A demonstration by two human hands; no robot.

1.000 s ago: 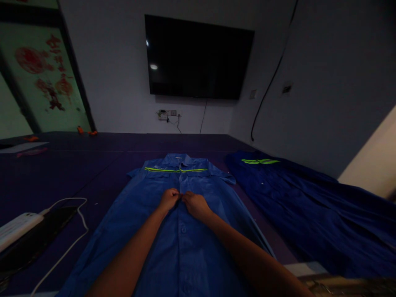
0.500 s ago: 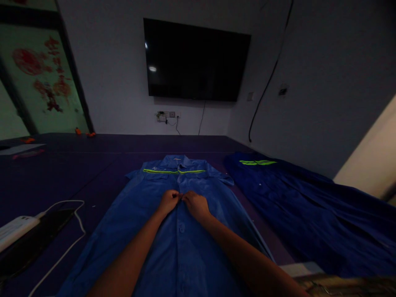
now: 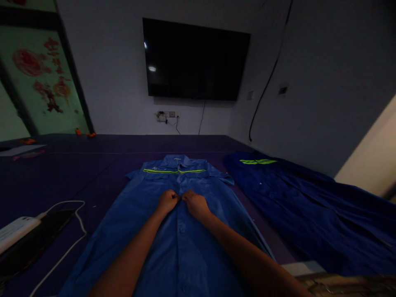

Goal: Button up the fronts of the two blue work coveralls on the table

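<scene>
At the far left, a white power strip [image 3: 18, 231] lies beside a dark flat object [image 3: 46, 237], with a white cable [image 3: 81, 218] plugged into its end and looping over the purple surface [image 3: 93, 179]. Behind stands a glass door [image 3: 71, 111] with red decorations. In the middle, a short-sleeved blue work shirt [image 3: 168, 243] lies front up on the surface, collar away from the person, a yellow-green stripe across its chest. Just under the stripe are what look like chest pocket flaps [image 3: 157, 176]; any contents are hidden. The left hand [image 3: 168, 201] has its grip narrow, thumb and fingers pinching the shirt's front placket. Nearer the person, a button [image 3: 182, 229] shows on the placket. The right hand [image 3: 196, 205] pinches the same spot, fingertips near the left's; whether a button sits between them is too dark to tell. To the right lies a dark blue garment [image 3: 297, 210] with yellow-green reflective strips.
</scene>
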